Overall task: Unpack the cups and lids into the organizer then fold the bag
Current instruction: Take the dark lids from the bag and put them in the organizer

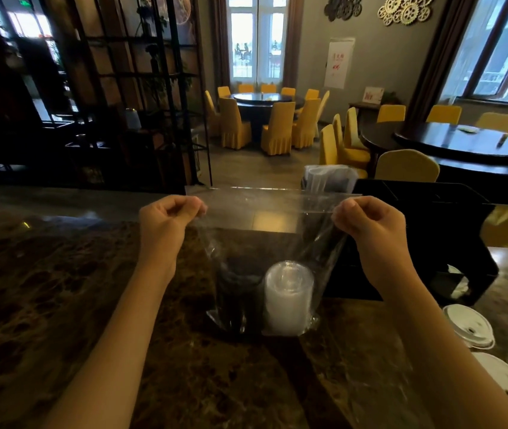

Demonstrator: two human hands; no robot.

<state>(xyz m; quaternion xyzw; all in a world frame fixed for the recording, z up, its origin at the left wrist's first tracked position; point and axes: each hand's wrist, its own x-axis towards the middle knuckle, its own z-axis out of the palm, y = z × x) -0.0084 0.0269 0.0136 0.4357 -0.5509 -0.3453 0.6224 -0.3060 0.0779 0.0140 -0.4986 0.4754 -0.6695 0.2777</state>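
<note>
A clear plastic bag [265, 218] hangs upright over the dark marble counter, its bottom resting on the stone. My left hand [166, 222] pinches the bag's top left corner and my right hand [370, 222] pinches its top right corner, stretching the mouth flat. Inside, at the bottom right, stands a stack of clear lids or cups [288, 297]; a dark stack [234, 292] stands beside it on the left. The black organizer [432, 230] sits just behind and to the right of the bag, with a sleeve of clear cups [330, 178] at its back left.
Three white lids [469, 325] lie on the marble counter [60, 289] at the right edge. Beyond the counter are round dark dining tables [463, 144] with yellow-covered chairs, and a black metal shelf [122, 119] at the left.
</note>
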